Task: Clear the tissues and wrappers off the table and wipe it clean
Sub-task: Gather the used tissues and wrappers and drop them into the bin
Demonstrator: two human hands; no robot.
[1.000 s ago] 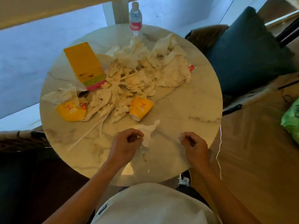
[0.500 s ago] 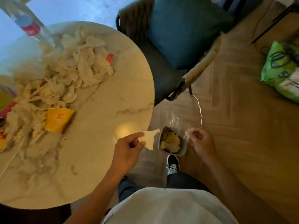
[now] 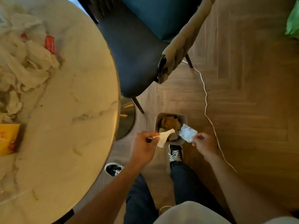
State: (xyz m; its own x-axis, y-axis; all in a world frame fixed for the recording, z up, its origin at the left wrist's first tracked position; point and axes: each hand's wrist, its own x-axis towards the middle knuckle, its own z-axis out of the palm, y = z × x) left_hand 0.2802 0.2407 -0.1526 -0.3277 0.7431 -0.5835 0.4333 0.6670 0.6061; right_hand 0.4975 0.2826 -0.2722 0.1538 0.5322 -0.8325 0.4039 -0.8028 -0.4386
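Left hand pinching tissue, right hand pinching wrapper, over bin

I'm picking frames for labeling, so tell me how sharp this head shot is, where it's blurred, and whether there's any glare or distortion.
Head view: warm, dim light; the tissue pile and yellow cup at the left edge are smeared by blur; the left hand, right hand and bin are fairly sharp; wide-angle bending curves the table rim; no strong glare.

We see the yellow cup and tissue pile cut off at the left edge, both blurred.
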